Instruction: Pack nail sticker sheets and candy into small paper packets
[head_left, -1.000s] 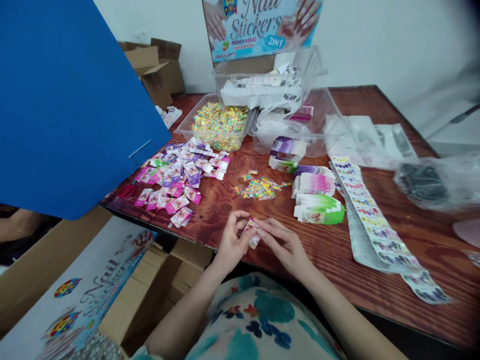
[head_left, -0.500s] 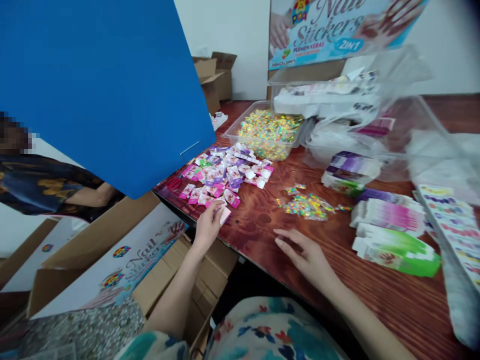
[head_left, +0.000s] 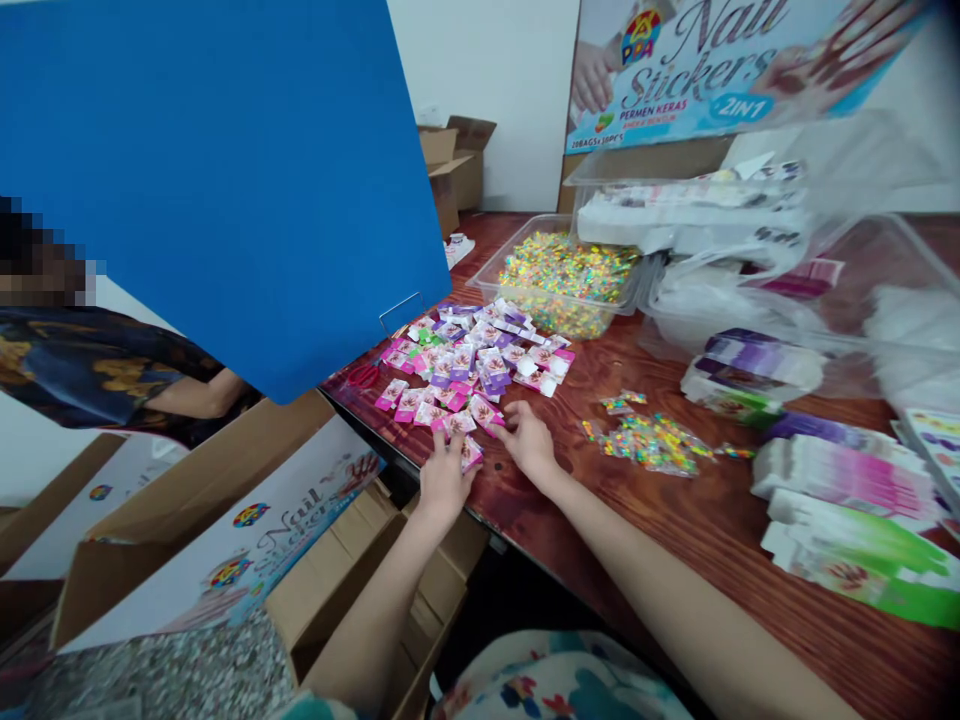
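Resting both my hands at the near edge of the pile of little packets (head_left: 472,365), I touch the ones closest to me. My left hand (head_left: 444,478) lies flat on the wooden table (head_left: 675,520) with its fingers loosely curled, and the tips press on a small pink packet (head_left: 471,452) at the table edge. I cannot tell if I am pinching it or only pushing down on it. My right hand (head_left: 529,440) sits just beside my left one. Its fingers point to the left, lightly bent and close together, and the tips touch another pink and white packet (head_left: 486,412) at the bottom of the pile. That hand is not closed around anything.

The packets are pink, purple and white, with a few green ones, and they lie spread out on the table in front of both hands. Near my right hand, a bit further right, is a small heap of bright candies (head_left: 651,440). Behind the pile stands a clear tub (head_left: 559,275) full of the same bright candies. On the far right lie flat folded boxes (head_left: 847,480) in purple, pink and green. A big blue board (head_left: 217,180) stands on the left, and a person in a dark patterned sleeve (head_left: 97,365) sits behind it. An open cardboard box (head_left: 225,540) is below the table edge.
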